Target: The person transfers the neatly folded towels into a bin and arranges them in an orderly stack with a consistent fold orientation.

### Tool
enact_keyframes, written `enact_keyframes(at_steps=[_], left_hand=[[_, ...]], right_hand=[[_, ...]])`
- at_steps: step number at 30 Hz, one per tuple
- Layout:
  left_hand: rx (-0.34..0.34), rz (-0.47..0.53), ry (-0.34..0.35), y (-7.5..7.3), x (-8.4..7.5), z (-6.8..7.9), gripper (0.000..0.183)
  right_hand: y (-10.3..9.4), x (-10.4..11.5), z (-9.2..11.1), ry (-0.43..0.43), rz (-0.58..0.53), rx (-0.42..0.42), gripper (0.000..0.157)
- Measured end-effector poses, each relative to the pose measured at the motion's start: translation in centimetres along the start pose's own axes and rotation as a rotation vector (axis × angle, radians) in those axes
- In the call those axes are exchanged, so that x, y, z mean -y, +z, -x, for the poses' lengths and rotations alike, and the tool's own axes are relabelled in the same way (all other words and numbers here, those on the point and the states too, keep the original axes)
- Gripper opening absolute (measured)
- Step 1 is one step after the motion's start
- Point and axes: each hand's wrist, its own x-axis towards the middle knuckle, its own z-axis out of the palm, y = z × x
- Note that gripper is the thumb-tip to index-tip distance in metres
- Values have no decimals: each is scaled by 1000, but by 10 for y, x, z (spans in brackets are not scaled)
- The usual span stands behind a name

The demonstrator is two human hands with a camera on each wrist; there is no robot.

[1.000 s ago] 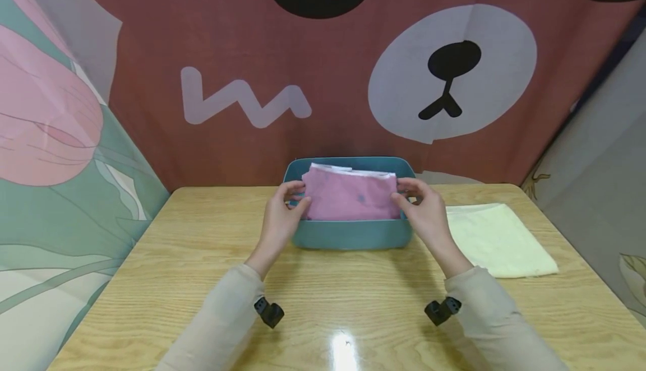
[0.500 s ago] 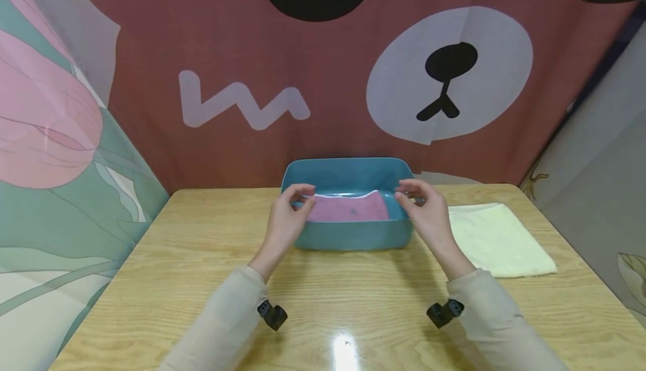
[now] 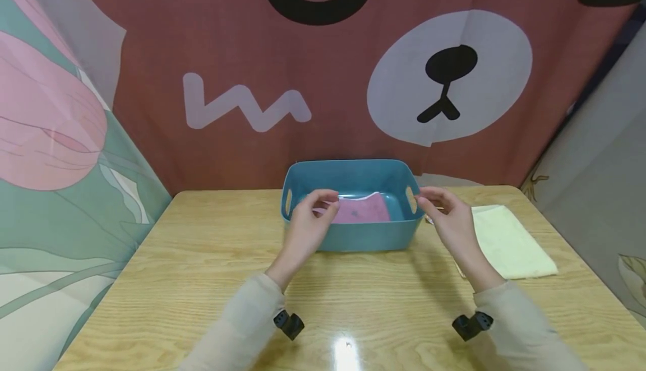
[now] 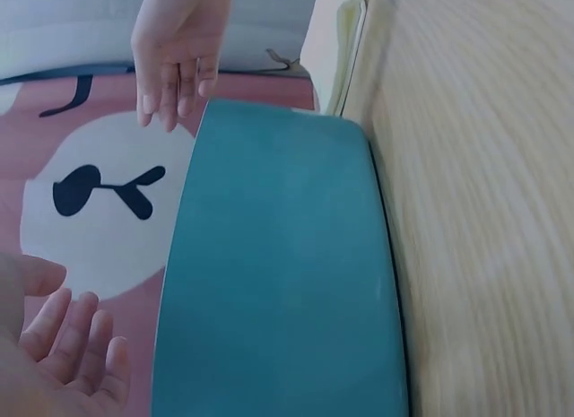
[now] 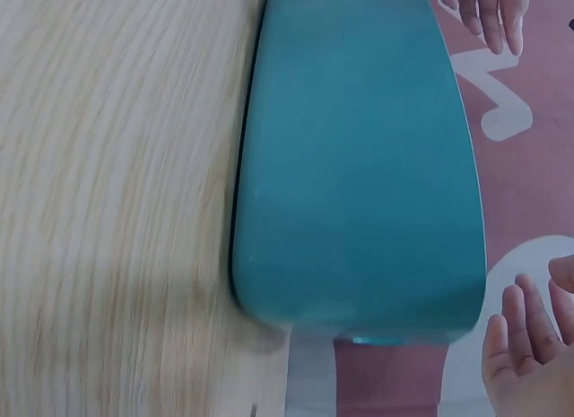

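Note:
A folded pink cloth (image 3: 359,209) with a white edge lies inside the teal basket (image 3: 364,237), partly hidden by the basket's front wall and my left hand. My left hand (image 3: 312,218) is over the basket's front left part, its loosely bent fingers holding nothing. At the basket's right end, my right hand (image 3: 452,219) hovers by the rim with nothing in its fingers; whether it touches the rim I cannot tell. Both wrist views look onto the basket's outer wall, with the left hand (image 4: 67,359) and the right hand (image 5: 535,350) beside its upper edge, fingers spread and relaxed.
A folded pale yellow cloth (image 3: 512,242) lies on the wooden table (image 3: 202,236), right of the basket and partly behind my right arm. Close behind the basket hangs a red-brown printed curtain (image 3: 242,158). The basket has a cut-out handle hole at each end.
Both hands have let go of the pink cloth, which has dropped lower into the basket. Since then both hands have shifted to the right, the right one out past the basket's end.

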Motion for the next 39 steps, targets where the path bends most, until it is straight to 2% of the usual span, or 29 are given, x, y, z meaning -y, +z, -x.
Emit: enact_keyframes(at_steps=[11, 18, 24, 30, 36, 39], left_hand=[[84, 34, 42, 23, -10, 12, 17], [163, 46, 27, 37, -18, 22, 18], [252, 24, 11, 51, -20, 32, 20], [333, -24, -24, 67, -17, 43, 17], [395, -90, 5, 89, -12, 52, 17], [433, -113, -2, 99, -9, 57, 18]], right_hand=[[-32, -15, 7, -20, 70, -24, 27], [-50, -28, 11, -42, 113, -36, 25], [-63, -39, 13, -33, 144, -28, 24], [-75, -51, 15, -41, 245, -11, 23], [-95, -56, 19, -13, 312, 13, 25], [-105, -60, 20, -10, 344, 15, 25]])
